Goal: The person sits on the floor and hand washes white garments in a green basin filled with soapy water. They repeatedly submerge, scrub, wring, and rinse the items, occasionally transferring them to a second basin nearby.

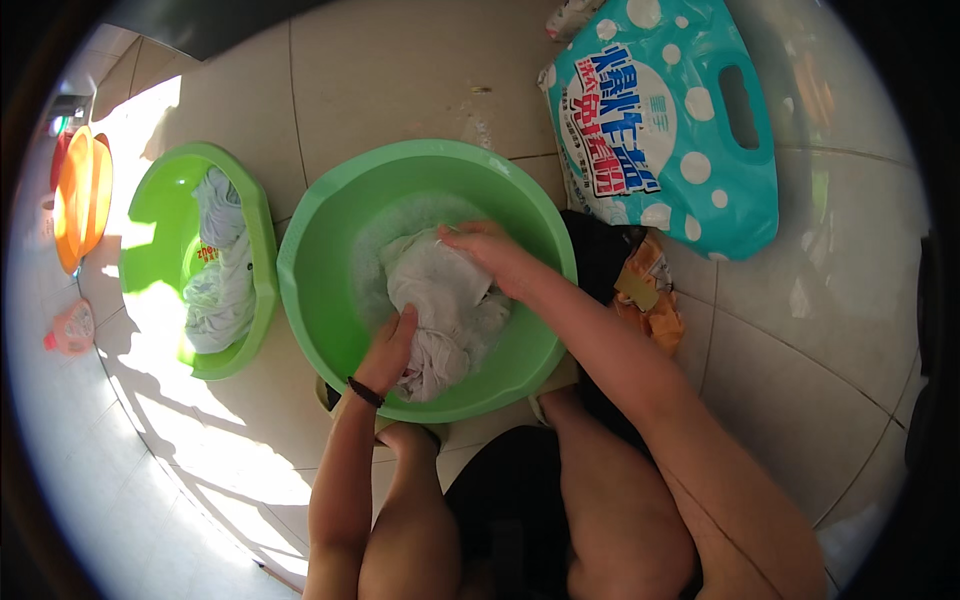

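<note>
A wet white garment (pixel 433 281) lies bunched in the large green plastic basin (pixel 319 300), with sudsy water around it. My left hand (pixel 388 345) grips the near-left side of the cloth, its thumb on top and its other fingers hidden. At the far right side my right hand (pixel 487 253) pinches the same garment between the thumb and fingers partly out of sight. A dark bracelet (pixel 365 392) circles my left wrist.
Left of the basin, a smaller green tub (pixel 262 300) holds wet light-coloured clothes (pixel 221 292). A teal washing-powder bag (pixel 720 199) lies at upper right, with black cloth (pixel 596 259) and an orange package (pixel 652 300) below. Orange basins (pixel 79 199) and a pink bottle (pixel 73 328) stand far left.
</note>
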`<control>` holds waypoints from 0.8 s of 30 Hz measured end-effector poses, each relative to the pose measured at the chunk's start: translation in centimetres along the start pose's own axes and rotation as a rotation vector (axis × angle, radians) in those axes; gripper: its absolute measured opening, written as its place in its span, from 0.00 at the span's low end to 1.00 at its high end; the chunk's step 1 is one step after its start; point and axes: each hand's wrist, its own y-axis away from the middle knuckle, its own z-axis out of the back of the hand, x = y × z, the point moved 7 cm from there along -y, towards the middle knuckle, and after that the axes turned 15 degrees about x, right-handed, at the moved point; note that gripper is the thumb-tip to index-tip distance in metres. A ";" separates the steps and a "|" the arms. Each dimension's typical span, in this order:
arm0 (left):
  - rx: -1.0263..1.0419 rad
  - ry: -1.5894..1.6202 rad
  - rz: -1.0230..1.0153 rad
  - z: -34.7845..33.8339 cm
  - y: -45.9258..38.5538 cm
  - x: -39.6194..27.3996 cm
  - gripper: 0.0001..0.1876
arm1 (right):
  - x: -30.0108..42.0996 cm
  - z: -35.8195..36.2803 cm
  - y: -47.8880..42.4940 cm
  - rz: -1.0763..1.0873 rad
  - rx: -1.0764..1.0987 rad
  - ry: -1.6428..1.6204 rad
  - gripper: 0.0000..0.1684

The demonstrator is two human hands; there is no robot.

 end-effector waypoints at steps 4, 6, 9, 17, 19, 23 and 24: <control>0.214 -0.146 0.129 -1.6 1.4 0.3 0.30 | 3.1 -2.0 3.0 0.141 0.097 -0.087 0.17; 0.141 -0.484 0.066 -1.7 0.8 -0.8 0.30 | 5.0 -2.9 4.2 0.239 0.111 0.042 0.15; -0.033 -0.808 0.004 -2.3 -0.5 -1.8 0.30 | 7.0 -5.0 5.6 0.291 0.178 0.594 0.17; -0.098 -0.350 -0.477 1.8 -0.3 -4.4 0.47 | 8.6 -7.5 9.0 0.317 0.396 0.498 0.17; -0.002 -0.177 -0.650 2.5 0.0 -6.2 0.52 | 9.2 -8.8 9.9 0.351 0.501 0.472 0.16; 0.165 -0.275 -0.653 1.4 0.6 -8.3 0.32 | 10.4 -9.7 11.0 0.368 0.532 0.211 0.16; 0.193 -0.161 -0.537 1.4 0.4 -7.9 0.27 | 10.6 -9.2 10.9 0.354 0.476 0.075 0.16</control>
